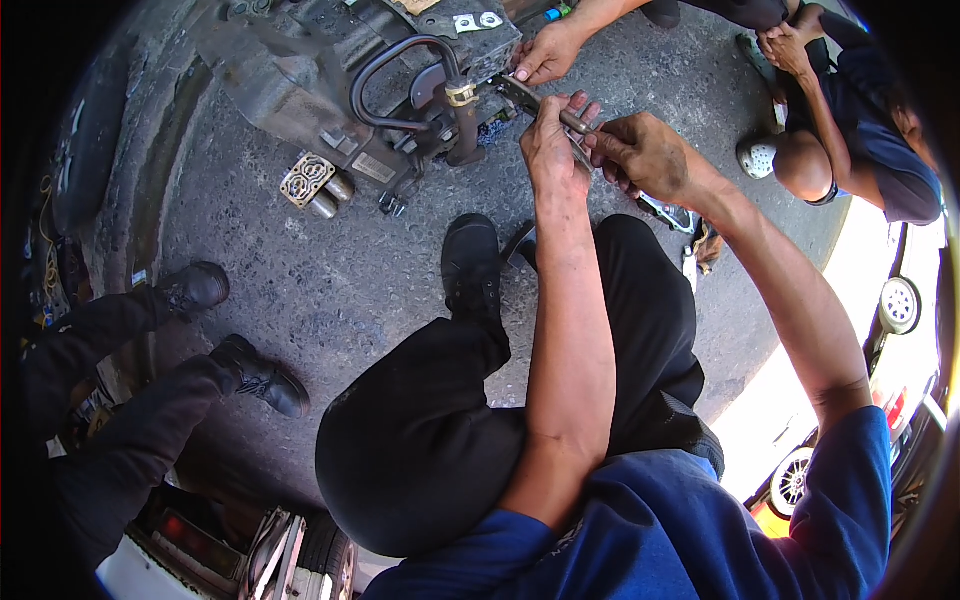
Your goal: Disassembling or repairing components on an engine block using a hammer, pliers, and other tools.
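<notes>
My left hand (552, 140) and my right hand (640, 152) both grip a long metal tool (545, 108) whose far end reaches a greasy metal car assembly (400, 80) lying on the ground. A curved black hose with a brass clamp (460, 93) sits just left of the tool's tip. Another person's hand (547, 55) rests on the assembly right above my hands. I squat in black trousers, my black shoe (470, 265) planted below the assembly.
A person in dark blue (860, 140) crouches at the upper right. Another person's legs and black shoes (250, 370) come in from the left. A tool lies on the asphalt (672, 215) beside my right knee. Parked cars line the right and bottom edges.
</notes>
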`<state>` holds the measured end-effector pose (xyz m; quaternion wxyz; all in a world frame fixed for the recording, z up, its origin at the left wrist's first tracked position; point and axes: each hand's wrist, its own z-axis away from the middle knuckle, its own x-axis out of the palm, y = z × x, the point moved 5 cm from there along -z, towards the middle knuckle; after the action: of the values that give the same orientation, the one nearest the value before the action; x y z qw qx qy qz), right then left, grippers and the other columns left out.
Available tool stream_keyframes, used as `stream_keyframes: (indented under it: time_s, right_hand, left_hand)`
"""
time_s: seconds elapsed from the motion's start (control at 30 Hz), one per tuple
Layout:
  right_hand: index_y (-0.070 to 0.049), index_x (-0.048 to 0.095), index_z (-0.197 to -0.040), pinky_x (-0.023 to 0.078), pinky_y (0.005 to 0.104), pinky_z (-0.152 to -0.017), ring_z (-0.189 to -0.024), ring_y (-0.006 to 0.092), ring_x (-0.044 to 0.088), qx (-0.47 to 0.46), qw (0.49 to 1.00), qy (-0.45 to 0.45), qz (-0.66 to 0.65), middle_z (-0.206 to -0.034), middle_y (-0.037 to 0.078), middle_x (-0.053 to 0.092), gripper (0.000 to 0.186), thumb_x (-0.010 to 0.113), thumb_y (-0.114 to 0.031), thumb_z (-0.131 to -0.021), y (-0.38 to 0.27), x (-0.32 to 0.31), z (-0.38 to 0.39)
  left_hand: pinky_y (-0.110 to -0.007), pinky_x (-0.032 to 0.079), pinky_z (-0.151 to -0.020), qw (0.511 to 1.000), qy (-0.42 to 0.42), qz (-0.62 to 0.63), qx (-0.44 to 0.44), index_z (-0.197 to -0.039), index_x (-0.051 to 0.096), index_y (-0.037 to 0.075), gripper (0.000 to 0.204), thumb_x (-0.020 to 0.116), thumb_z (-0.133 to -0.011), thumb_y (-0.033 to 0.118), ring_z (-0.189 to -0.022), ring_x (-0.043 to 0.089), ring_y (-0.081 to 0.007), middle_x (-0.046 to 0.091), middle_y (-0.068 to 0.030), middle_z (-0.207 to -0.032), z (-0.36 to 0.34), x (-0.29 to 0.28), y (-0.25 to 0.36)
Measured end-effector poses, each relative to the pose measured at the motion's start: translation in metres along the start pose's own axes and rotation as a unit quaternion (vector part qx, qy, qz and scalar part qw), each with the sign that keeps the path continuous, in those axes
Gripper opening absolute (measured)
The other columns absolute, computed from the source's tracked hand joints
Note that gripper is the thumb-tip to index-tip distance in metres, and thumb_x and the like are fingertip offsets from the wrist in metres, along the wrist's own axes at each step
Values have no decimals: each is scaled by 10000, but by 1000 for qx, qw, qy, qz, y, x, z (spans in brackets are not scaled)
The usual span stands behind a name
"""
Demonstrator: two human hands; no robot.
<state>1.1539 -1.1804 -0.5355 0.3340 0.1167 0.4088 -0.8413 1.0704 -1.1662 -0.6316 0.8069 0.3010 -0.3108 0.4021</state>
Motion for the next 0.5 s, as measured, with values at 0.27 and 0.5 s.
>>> stream_keyframes:
  time_s: [0.27,0.5]
  right_hand:
    - [64,619,-904,466,363,-629,-699,209,589,-79,982,145,86,-761,147,610,529,439,-432,-928,-14,4,-17]
    - [4,570,-813,448,314,-581,-611,166,479,53,997,-62,-16,-681,48,500,345,413,-287,-910,-8,22,-58]
  left_hand:
    - [-282,481,-705,1000,1,-30,9,-1156,474,-57,434,528,-908,296,-903,589,-236,569,-180,-1033,-7,-4,0]
    - [-374,481,-512,996,-19,-71,-42,-1026,547,42,295,544,-882,300,-710,605,-205,595,-103,-851,-10,-9,7]
